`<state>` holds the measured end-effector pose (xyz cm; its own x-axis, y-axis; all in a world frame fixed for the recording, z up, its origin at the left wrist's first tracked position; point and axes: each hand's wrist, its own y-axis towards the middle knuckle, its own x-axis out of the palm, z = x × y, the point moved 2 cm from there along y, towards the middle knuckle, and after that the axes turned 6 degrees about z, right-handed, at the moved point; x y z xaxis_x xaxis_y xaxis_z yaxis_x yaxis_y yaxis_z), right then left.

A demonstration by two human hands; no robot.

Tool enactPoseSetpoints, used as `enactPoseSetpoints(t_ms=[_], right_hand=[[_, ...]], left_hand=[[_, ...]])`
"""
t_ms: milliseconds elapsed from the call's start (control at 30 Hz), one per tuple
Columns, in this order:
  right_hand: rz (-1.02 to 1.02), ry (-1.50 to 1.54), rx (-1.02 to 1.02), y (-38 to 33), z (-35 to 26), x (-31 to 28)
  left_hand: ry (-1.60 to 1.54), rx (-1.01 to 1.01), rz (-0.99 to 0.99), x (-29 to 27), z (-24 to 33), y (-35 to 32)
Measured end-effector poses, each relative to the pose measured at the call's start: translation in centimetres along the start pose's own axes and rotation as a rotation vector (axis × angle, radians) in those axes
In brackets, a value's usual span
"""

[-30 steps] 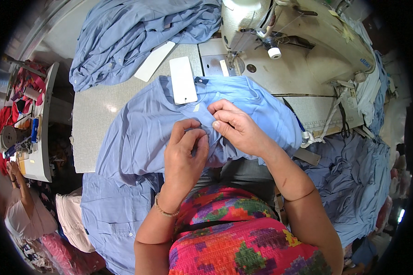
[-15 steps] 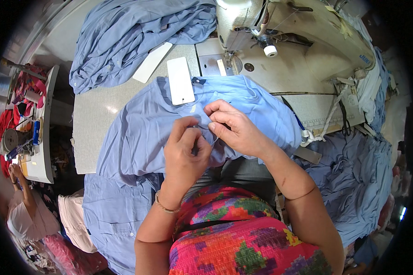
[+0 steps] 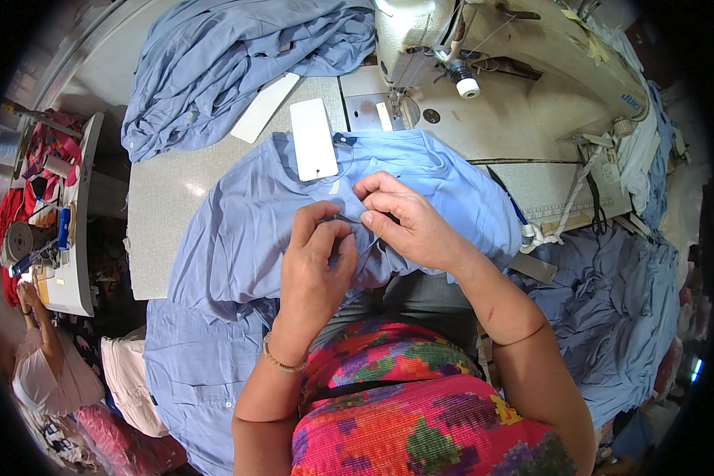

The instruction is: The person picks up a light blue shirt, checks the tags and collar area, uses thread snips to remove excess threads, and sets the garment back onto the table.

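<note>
A light blue shirt (image 3: 238, 230) lies bunched across the table edge in front of me, with a white hang tag (image 3: 313, 139) on its collar. My right hand (image 3: 412, 222) pinches the shirt's cloth near the middle, thumb against the fingers. Just left of it, my left hand (image 3: 317, 258) is over the same shirt with its fingers curled and thumb close to them. What those fingertips hold, if anything, is too small to make out. A small dark label (image 3: 343, 139) shows at the collar.
A sewing machine (image 3: 547, 79) stands at the back right. More blue shirts are heaped at the back left (image 3: 238, 71), over my right side (image 3: 611, 309) and below the table on the left (image 3: 202, 365). Scissors (image 3: 596, 206) hang at the right. Another person (image 3: 51, 365) sits at far left.
My left hand has drawn slightly left, away from my right hand, and its curled fingers have shifted. My right hand keeps its pinch in the same place.
</note>
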<state>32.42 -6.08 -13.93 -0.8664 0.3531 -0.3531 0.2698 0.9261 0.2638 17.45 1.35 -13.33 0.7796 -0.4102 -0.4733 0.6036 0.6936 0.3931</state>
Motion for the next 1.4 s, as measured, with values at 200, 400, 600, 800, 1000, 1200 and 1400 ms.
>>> enactPoseSetpoints(t_ms=[200,400,600,800,1000,1200,1400], right_hand=[[0.033,-0.013,-0.036,0.0,-0.1,0.1],[0.028,-0.02,-0.048,0.1,-0.1,0.1],[-0.002,-0.003,-0.008,0.0,0.1,0.0],[-0.002,0.016,-0.006,0.0,0.1,0.0],[-0.014,-0.073,-0.099,0.0,-0.2,0.3],[0.037,0.048,-0.022,0.0,0.0,0.5],[0.025,0.045,0.019,0.0,-0.2,0.2]], left_hand=[[0.054,0.095,0.031,0.7,-0.2,0.1],[0.0,0.093,0.058,0.6,-0.4,0.2],[-0.052,0.031,0.088,0.2,-0.4,0.2],[-0.033,0.085,-0.022,-0.4,-0.6,-0.3],[0.111,0.073,-0.08,-0.1,0.5,-0.5],[-0.35,-0.352,0.011,0.1,-1.9,-0.3],[-0.496,-0.468,-0.044,-0.5,-2.6,0.3]])
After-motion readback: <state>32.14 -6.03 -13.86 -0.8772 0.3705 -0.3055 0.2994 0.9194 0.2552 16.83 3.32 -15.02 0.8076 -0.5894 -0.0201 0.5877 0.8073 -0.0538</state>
